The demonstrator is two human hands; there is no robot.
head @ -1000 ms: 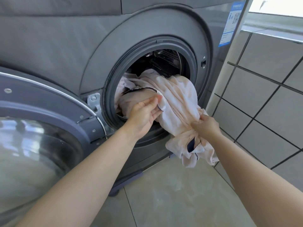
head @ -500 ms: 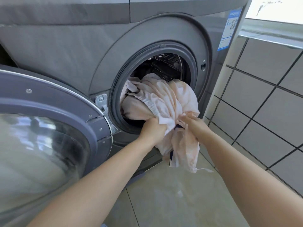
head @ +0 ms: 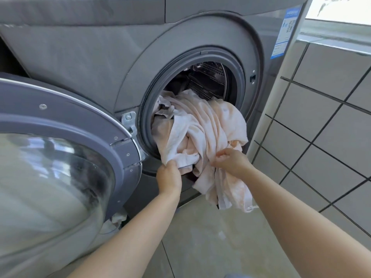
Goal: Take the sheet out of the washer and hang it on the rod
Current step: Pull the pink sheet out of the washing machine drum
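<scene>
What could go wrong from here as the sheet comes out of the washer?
1. The sheet hangs low beside the right hand, so its tail may drag on the floor.
2. Much of it is still bunched in the drum opening; pulling could snag it on the door seal.
3. The left hand pinches only an edge, which might slip.

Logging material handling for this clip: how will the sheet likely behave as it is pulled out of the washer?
Probably floppy: the sheet bunches in folds and droops below the right hand. Likely heavy if damp. It may drag over the washer rim, since the left hand holds only one edge.
</scene>
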